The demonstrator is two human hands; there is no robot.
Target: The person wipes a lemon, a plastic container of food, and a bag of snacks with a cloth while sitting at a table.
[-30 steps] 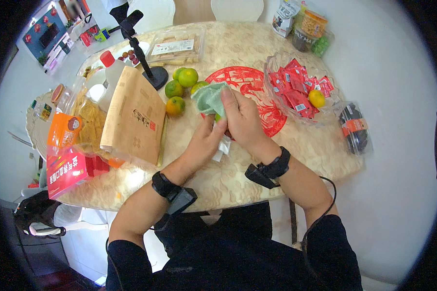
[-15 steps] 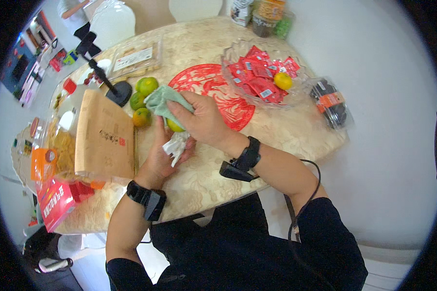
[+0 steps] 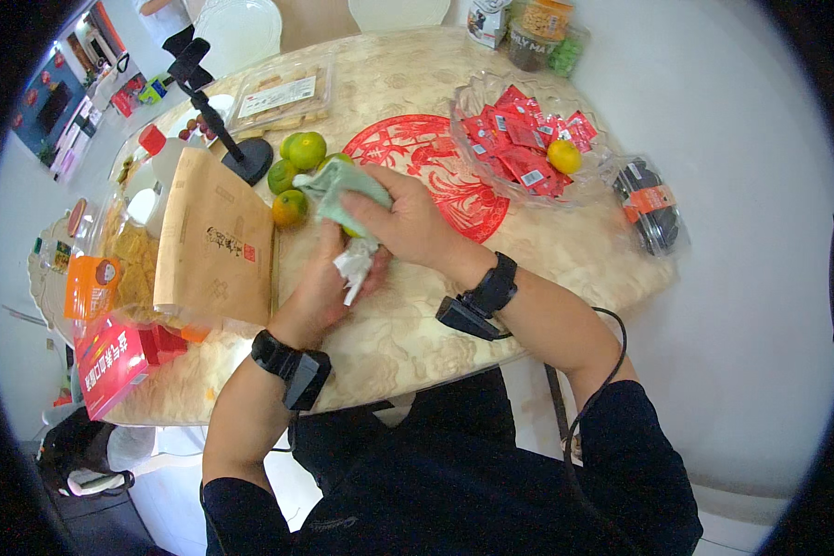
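Observation:
My right hand (image 3: 412, 218) presses a folded pale green cloth (image 3: 345, 190) against a green-yellow mandarin (image 3: 350, 231). Below it my left hand (image 3: 324, 283), slightly blurred, cups the fruit, most of which is hidden by the cloth and fingers. A crumpled white tissue (image 3: 355, 264) sticks out of the left hand. Just beyond the cloth lie several green mandarins (image 3: 304, 148), and one with an orange patch (image 3: 290, 209) is the closest of them to my left hand.
A brown paper bag (image 3: 218, 246) stands left of my hands, near a black stand (image 3: 247, 161). Behind are a clear pastry box (image 3: 283, 93) and a red paper-cut mat (image 3: 417, 153). At right, a glass bowl (image 3: 468, 102) holds red packets; a dark-fruit box (image 3: 653, 208) lies beyond.
The whole view has shifted, so the table's things sit farther right in the picture. The cloth now covers more of the mandarin. Both hands keep their hold.

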